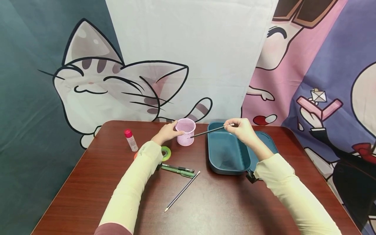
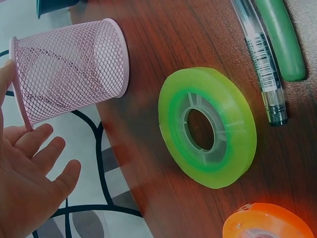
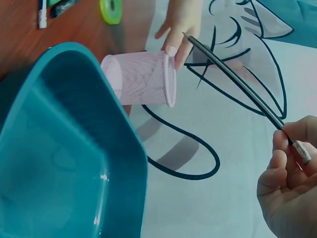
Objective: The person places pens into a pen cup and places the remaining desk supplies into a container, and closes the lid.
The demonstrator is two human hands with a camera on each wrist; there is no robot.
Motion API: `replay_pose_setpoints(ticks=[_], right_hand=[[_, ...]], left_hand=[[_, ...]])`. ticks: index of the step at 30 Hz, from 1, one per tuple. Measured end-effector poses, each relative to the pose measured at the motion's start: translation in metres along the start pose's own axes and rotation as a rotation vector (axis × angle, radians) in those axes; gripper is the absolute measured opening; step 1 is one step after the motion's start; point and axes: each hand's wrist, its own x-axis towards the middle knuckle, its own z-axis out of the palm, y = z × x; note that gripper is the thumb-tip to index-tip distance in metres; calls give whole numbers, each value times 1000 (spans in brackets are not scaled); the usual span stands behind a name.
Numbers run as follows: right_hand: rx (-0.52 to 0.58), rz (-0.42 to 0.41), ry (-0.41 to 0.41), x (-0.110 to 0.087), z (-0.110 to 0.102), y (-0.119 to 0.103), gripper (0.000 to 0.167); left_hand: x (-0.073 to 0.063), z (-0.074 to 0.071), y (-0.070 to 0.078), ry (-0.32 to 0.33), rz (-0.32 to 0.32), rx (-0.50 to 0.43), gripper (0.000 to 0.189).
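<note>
A pink mesh pen holder (image 1: 185, 139) stands upright near the table's back edge. My left hand (image 1: 168, 132) holds it at the rim, with thumb and fingers on opposite sides in the left wrist view. In my right hand (image 1: 242, 131) a dark pencil (image 1: 209, 131) is pinched near its eraser end. Its sharpened tip points left toward the pen holder; in the right wrist view the pencil (image 3: 237, 82) is in the air, above the holder's rim level. Beneath the right hand lies a teal box (image 1: 227, 153), open at the top.
Teal lid (image 1: 265, 140) sits right of the box. A red-capped glue stick (image 1: 131, 140) stands at left. Green tape (image 2: 235, 144), orange tape (image 2: 267, 220), a black pen (image 1: 185, 169), a green pen (image 1: 176, 170) and another pencil (image 1: 182, 191) lie on the table (image 1: 223, 209).
</note>
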Motion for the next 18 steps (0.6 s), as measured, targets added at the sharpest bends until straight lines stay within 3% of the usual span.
replay_pose_setpoints(ticks=[10, 18], right_hand=[[187, 114, 103, 15, 9, 1, 20], [214, 133, 167, 26, 22, 1, 20]], left_hand=[[1, 1, -2, 5, 0, -5, 80], [0, 1, -2, 11, -8, -16, 79]])
